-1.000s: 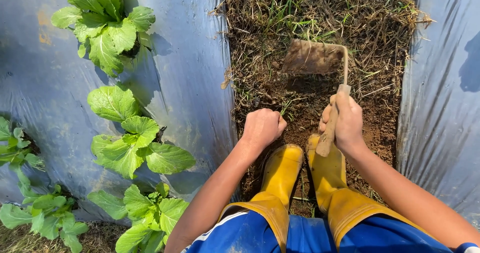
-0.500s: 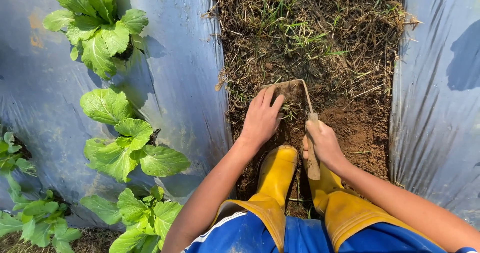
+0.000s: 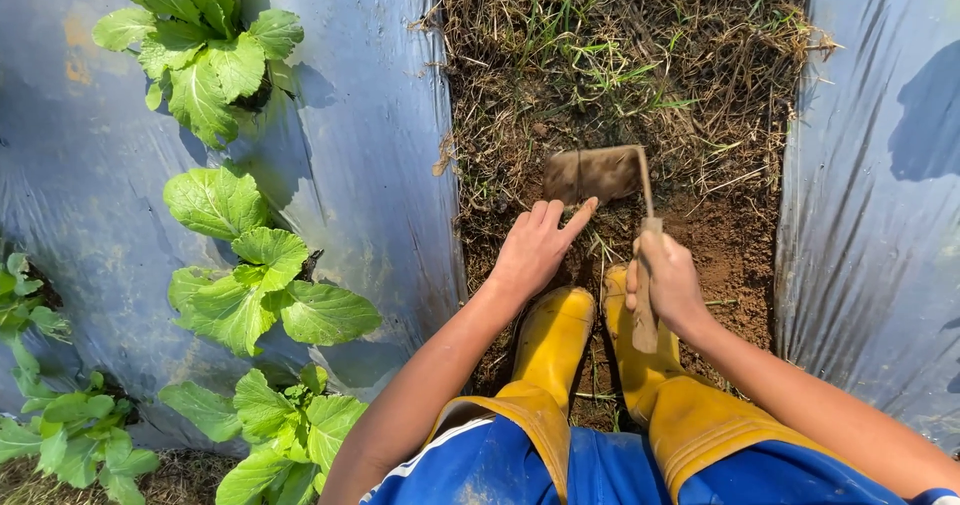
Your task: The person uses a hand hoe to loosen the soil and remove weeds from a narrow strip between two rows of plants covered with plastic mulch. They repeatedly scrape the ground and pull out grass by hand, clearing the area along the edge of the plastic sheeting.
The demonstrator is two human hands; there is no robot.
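Note:
My right hand (image 3: 668, 281) grips the wooden handle of a small hand hoe (image 3: 594, 173). Its flat, soil-caked blade rests on the dry grass and soil of the furrow (image 3: 640, 75) just ahead of my hands. My left hand (image 3: 538, 245) is open, fingers spread, its fingertips touching the lower edge of the blade and the ground beneath it. Both hands sit right above my yellow rubber boots (image 3: 556, 337).
Grey plastic mulch sheets (image 3: 380, 165) flank the furrow on both sides. Leafy green vegetable plants (image 3: 205, 50) grow through holes in the left sheet. Bare brown soil (image 3: 730, 245) lies to the right of the hoe. My blue shorts (image 3: 560, 465) fill the bottom edge.
The hoe blade was pulled back toward my boots, then lifted slightly forward again. My left hand opened from a fist and reached to the blade's edge.

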